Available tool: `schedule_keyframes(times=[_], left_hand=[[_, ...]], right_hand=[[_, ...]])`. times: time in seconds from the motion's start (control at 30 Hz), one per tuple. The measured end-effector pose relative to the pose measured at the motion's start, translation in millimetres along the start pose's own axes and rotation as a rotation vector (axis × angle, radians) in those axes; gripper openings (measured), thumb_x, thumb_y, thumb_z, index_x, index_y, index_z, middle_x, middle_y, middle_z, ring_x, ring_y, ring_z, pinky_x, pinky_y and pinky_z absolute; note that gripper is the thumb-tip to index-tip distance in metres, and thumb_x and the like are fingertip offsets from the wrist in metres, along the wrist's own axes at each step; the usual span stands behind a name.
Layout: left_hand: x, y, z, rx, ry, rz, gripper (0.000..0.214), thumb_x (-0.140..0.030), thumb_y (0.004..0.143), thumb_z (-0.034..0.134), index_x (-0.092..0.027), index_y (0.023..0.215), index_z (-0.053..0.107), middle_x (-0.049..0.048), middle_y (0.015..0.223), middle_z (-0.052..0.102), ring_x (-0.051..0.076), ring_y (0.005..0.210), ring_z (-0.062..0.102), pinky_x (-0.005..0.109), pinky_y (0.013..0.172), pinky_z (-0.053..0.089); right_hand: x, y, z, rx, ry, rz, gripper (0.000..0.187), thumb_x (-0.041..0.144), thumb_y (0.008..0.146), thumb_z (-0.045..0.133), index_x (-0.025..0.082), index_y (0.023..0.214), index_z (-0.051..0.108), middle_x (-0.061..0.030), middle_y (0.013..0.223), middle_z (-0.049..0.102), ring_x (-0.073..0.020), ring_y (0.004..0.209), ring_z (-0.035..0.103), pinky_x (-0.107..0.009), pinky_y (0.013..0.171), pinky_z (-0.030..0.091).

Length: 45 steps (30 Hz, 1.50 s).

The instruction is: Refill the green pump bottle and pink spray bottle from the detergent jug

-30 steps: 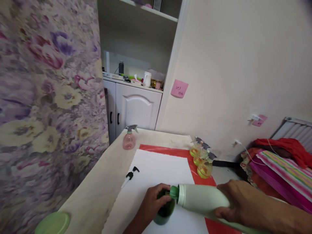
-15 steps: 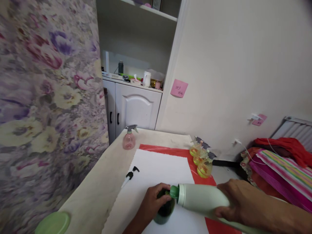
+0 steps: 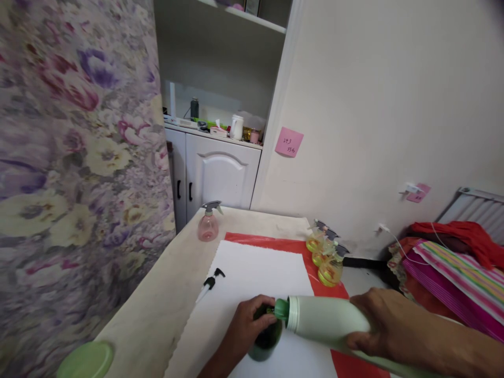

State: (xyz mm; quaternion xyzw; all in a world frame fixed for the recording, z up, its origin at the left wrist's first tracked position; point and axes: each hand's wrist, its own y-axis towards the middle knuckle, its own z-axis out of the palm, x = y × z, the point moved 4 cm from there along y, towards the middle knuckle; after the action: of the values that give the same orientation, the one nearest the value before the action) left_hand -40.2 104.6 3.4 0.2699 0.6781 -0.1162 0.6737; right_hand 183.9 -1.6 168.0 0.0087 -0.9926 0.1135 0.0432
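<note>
My right hand (image 3: 388, 325) grips a large pale green bottle (image 3: 326, 321), tipped sideways so its green neck meets the mouth of a small dark green bottle (image 3: 266, 341). My left hand (image 3: 244, 331) is wrapped round that small bottle, which stands on a white sheet (image 3: 252, 273) laid over a red mat (image 3: 268, 242). A black and white pump head (image 3: 209, 283) lies on the sheet's left edge.
A pink spray bottle (image 3: 208, 223) stands at the far left of the table (image 3: 157, 310). Three yellow spray bottles (image 3: 326, 254) cluster at the right edge. A green lid (image 3: 85, 360) lies at the near left corner. Floral curtain on the left, colourful cloth (image 3: 452, 262) on the right.
</note>
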Motion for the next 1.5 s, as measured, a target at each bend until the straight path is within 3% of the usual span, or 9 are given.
schedule_keyframes(times=[0.57, 1.5], left_hand=[[-2, 0, 0.6, 0.009, -0.005, -0.014, 0.019, -0.021, 0.073, 0.065, -0.02, 0.092, 0.071, 0.0015, 0.086, 0.073, 0.019, 0.079, 0.063, 0.028, 0.078, 0.047], [-1, 0, -0.4, 0.019, -0.011, 0.016, 0.019, -0.02, 0.075, 0.064, -0.02, 0.093, 0.07, 0.0025, 0.091, 0.074, 0.021, 0.085, 0.064, 0.028, 0.079, 0.047]], right_hand=[[-2, -1, 1, 0.003, -0.002, -0.033, 0.029, 0.053, 0.073, 0.063, 0.025, 0.078, 0.069, -0.001, 0.073, 0.071, -0.0174, 0.059, 0.062, -0.025, 0.05, 0.033], [6, -3, -7, 0.035, 0.007, 0.017, 0.028, 0.05, 0.072, 0.064, 0.022, 0.077, 0.07, -0.0042, 0.073, 0.072, -0.0195, 0.062, 0.064, -0.026, 0.051, 0.032]])
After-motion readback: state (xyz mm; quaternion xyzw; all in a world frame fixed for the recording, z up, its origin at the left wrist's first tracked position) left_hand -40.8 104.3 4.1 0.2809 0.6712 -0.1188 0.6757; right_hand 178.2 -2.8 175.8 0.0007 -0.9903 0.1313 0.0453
